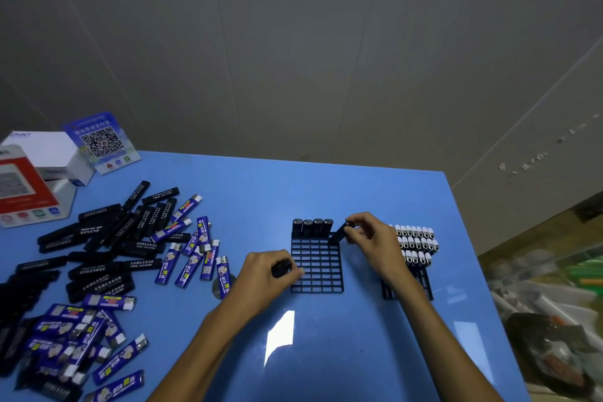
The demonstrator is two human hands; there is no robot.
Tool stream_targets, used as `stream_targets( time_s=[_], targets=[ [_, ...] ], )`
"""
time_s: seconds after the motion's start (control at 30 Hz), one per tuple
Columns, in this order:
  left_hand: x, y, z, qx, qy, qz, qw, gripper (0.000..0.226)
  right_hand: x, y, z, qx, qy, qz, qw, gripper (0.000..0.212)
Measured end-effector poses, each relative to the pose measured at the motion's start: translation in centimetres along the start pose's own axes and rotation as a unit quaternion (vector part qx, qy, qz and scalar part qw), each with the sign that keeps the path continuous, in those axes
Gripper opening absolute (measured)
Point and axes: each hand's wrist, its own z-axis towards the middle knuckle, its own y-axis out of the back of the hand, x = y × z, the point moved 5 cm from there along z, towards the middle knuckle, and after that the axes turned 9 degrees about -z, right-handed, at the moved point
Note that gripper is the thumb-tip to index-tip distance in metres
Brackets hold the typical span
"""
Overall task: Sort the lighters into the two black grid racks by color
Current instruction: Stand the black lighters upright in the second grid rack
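Two black grid racks stand on the blue table [248, 192]. The nearer left rack [318, 268] has several black lighters [312, 227] upright in its far row. My right hand [370, 240] pinches a tilted black lighter [339, 233] over that row's right end. My left hand [267, 271] grips another black lighter [281, 268] at the rack's left edge. The right rack [421, 277] holds several white-capped blue lighters [416, 243] and is partly hidden by my right forearm. Loose black lighters [107, 238] and blue lighters [192, 258] lie piled at the left.
A white box [49, 153], a red and white box [23, 186] and a blue QR-code sign [101, 140] stand at the table's far left corner. The table's right edge drops off to clutter on the floor [548, 320]. A grey wall rises behind.
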Motion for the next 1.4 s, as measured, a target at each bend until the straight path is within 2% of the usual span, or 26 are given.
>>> stream_targets(
  time_s=[0.23, 0.8, 1.27, 1.4],
  targets=[
    [-0.4, 0.9, -0.1, -0.022, 0.03, -0.019, 0.999, 0.025, -0.9, -0.4, 1.9, -0.003, 0.027, -0.082, 0.996, 0.018],
    [0.5, 1.2, 0.0, -0.027, 0.012, 0.021, 0.999, 0.027, -1.8, -1.8, 2.7, 0.046, 0.041, -0.142, 0.988, 0.015],
    [0.6, 1.1, 0.0, -0.026, 0.026, 0.057, 0.998, 0.028, -1.8, -2.7, 2.7, 0.056, 0.034, -0.134, 0.989, 0.012],
    [0.4, 1.2, -0.2, -0.026, 0.032, 0.059, 0.997, 0.029, -1.9, -2.2, 2.3, 0.037, 0.02, -0.133, 0.99, 0.023]
  ],
)
